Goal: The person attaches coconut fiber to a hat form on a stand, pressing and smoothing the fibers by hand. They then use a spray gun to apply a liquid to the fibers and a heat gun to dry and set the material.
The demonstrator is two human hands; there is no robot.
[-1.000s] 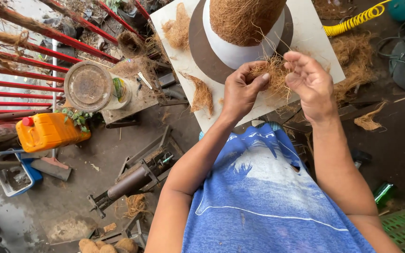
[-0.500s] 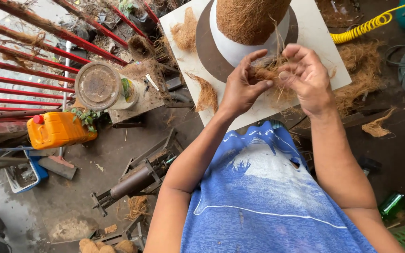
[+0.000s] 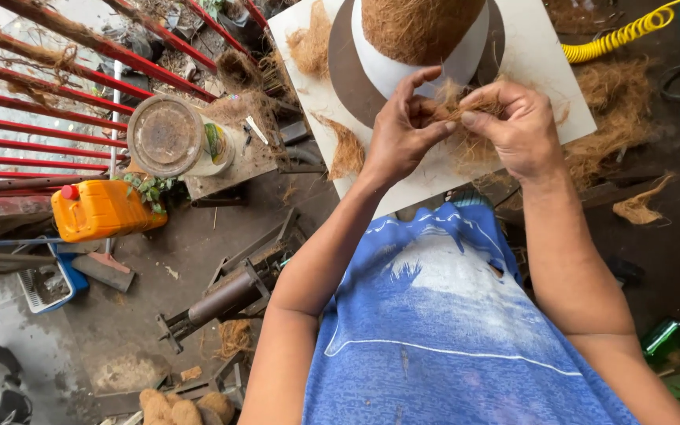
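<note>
Two hands meet over the white counter point(image 3: 548, 94), and both pinch the same tuft of coconut fibre point(image 3: 466, 106), which sits just in front of the fibre-covered dome point(image 3: 419, 27) on its white form. The left hand point(image 3: 403, 134) grips the tuft's near end between thumb and bent fingers, with the forefinger raised and free. The right hand point(image 3: 517, 126) closes over the other end, thumb pressing the strands against the fingers.

The step looks like teasing or twisting a small bunch of fibre before it joins the dome. To do it well, I would keep the pinch points close together, so the short strands stay bound rather than slipping out. Light, even pressure suits this material: coir is springy and coarse, and a hard tug would likely shed strands onto the counter. It also helps to hold the bunch above the board and clear of the loose fibre clumps point(image 3: 348, 149) lying there, so stray hairs do not catch in it. Working near the dome keeps the carry short.

Off the counter to the left stand a rusty-lidded tin can point(image 3: 171, 138) and an orange jerrycan point(image 3: 100, 208); a coiled yellow hose point(image 3: 619, 35) lies at upper right.
</note>
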